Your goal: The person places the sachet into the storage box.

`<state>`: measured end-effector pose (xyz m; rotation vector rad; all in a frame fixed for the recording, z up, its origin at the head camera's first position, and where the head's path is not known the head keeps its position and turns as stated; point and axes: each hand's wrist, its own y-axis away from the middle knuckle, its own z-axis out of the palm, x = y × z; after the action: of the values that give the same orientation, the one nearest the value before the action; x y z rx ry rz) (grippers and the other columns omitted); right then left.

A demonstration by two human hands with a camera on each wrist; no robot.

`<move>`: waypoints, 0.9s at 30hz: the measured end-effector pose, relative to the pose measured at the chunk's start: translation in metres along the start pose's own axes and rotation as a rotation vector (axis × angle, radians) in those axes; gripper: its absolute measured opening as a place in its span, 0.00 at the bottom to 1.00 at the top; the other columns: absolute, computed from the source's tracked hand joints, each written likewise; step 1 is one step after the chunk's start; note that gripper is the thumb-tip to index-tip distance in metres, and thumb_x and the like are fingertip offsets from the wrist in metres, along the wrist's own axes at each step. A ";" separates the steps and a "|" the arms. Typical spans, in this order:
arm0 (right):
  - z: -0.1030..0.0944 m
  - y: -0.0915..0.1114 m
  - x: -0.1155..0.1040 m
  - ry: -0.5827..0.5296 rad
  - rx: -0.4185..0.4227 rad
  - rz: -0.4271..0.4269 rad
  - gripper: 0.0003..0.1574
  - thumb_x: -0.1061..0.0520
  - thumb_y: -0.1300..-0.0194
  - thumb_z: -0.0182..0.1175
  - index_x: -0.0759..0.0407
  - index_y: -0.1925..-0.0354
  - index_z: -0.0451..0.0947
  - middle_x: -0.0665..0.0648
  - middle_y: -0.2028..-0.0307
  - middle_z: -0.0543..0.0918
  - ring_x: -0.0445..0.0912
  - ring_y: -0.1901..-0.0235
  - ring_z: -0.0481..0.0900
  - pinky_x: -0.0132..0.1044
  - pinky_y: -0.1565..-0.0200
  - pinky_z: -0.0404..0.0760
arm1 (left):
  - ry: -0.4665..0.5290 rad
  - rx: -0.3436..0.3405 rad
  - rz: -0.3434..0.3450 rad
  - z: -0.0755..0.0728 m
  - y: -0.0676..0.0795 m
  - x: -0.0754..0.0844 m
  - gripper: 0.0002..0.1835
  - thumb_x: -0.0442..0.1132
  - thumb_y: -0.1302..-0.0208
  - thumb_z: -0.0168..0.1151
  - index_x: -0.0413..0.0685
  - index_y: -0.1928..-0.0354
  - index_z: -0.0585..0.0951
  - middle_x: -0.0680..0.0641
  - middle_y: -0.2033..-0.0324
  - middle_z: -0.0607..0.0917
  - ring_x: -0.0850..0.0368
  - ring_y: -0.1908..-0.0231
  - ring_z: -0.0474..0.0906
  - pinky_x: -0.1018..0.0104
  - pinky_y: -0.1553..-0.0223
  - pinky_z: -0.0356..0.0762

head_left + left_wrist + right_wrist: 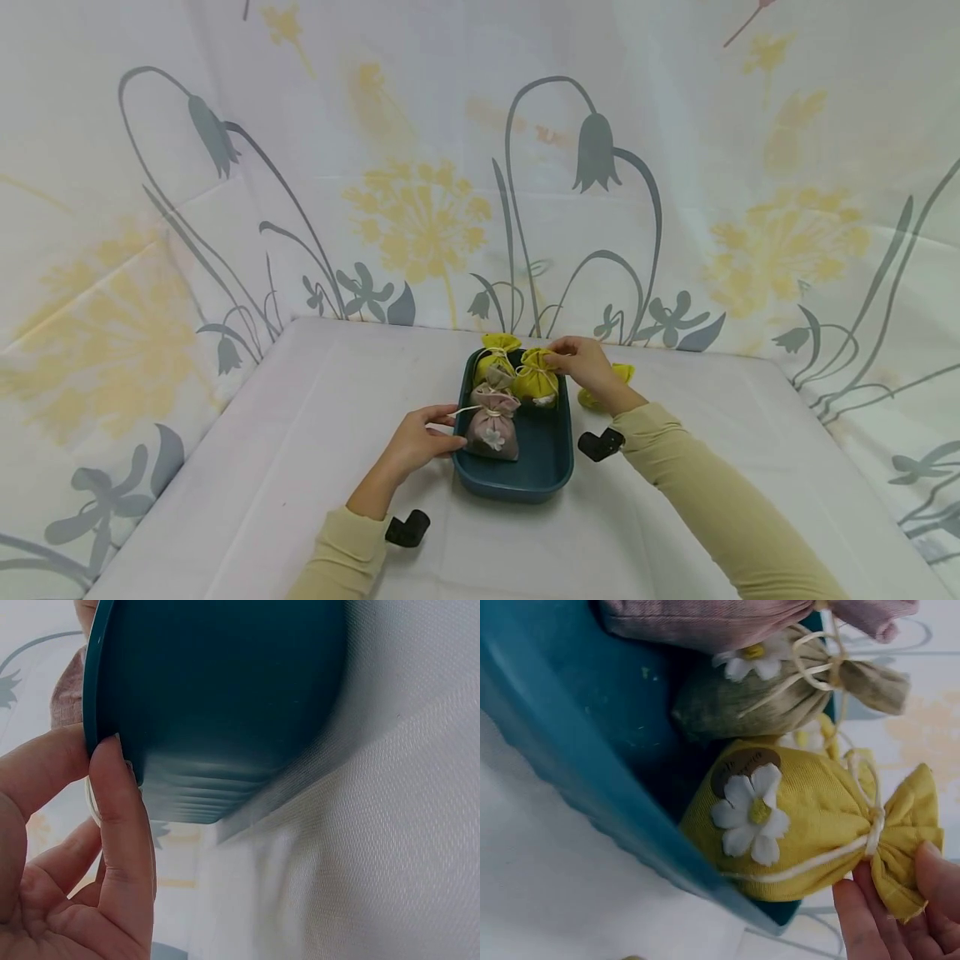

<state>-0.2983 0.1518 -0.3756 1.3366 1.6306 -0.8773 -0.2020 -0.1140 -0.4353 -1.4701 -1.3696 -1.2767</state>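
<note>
My left hand (pixel 416 435) pinches the near-left rim of a teal plastic bin (pixel 542 462), thumb and fingers on either side of the edge. At the bin's far right corner, my right hand (pixel 585 363) grips the gathered top of a yellow drawstring sachet (pixel 817 810) with a white cloth flower. Most of that sachet sits inside the bin wall. Beside it lie a grey-green sachet (pixel 761 697) and a pink sachet (pixel 493 427), both tied with cord. Another yellow sachet (pixel 487 364) stands at the far left corner, partly hidden.
A further yellow sachet (pixel 591 400) lies on the white tablecloth (pixel 300 433), right of the bin and partly behind my right wrist. Black wrist devices (pixel 408 529) show beside both sleeves. A flower-printed curtain (pixel 450 167) rises behind the table.
</note>
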 end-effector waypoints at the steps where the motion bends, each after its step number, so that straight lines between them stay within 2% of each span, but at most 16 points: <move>1: 0.000 0.000 0.001 -0.001 -0.004 0.013 0.13 0.65 0.36 0.57 0.74 0.55 0.75 0.67 0.58 0.79 0.53 0.59 0.79 0.44 0.54 0.80 | 0.000 0.000 0.000 0.000 0.000 0.000 0.30 0.31 0.46 0.68 0.37 0.40 0.71 0.40 0.53 0.77 0.55 0.64 0.79 0.62 0.66 0.82; 8: -0.001 -0.003 0.007 0.012 -0.003 0.058 0.15 0.63 0.34 0.56 0.73 0.53 0.75 0.67 0.56 0.79 0.52 0.58 0.79 0.41 0.54 0.80 | 0.006 -0.007 0.007 0.000 -0.003 -0.001 0.31 0.31 0.46 0.68 0.38 0.39 0.71 0.39 0.52 0.77 0.55 0.64 0.80 0.62 0.65 0.82; 17: -0.009 0.010 0.014 0.119 0.025 0.007 0.21 0.61 0.41 0.63 0.70 0.50 0.76 0.65 0.56 0.81 0.54 0.56 0.78 0.45 0.52 0.78 | 0.015 -0.016 0.004 0.000 -0.003 -0.001 0.31 0.32 0.46 0.68 0.38 0.39 0.71 0.39 0.52 0.77 0.55 0.63 0.79 0.62 0.65 0.82; 22: -0.014 0.018 0.017 0.076 0.036 0.008 0.26 0.59 0.43 0.66 0.70 0.47 0.75 0.64 0.54 0.80 0.55 0.53 0.77 0.45 0.50 0.75 | 0.004 -0.002 -0.007 -0.001 -0.003 -0.002 0.31 0.32 0.47 0.69 0.38 0.39 0.71 0.39 0.52 0.77 0.55 0.64 0.79 0.62 0.65 0.82; 27: -0.019 0.027 0.020 0.038 0.063 0.044 0.27 0.58 0.43 0.67 0.66 0.46 0.75 0.63 0.54 0.80 0.53 0.53 0.77 0.42 0.52 0.77 | 0.006 -0.002 -0.006 0.000 -0.003 -0.003 0.31 0.31 0.47 0.68 0.38 0.40 0.71 0.40 0.54 0.77 0.56 0.65 0.79 0.62 0.65 0.82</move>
<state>-0.2767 0.1815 -0.3865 1.4350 1.6080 -0.8890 -0.2047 -0.1145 -0.4384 -1.4634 -1.3705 -1.2854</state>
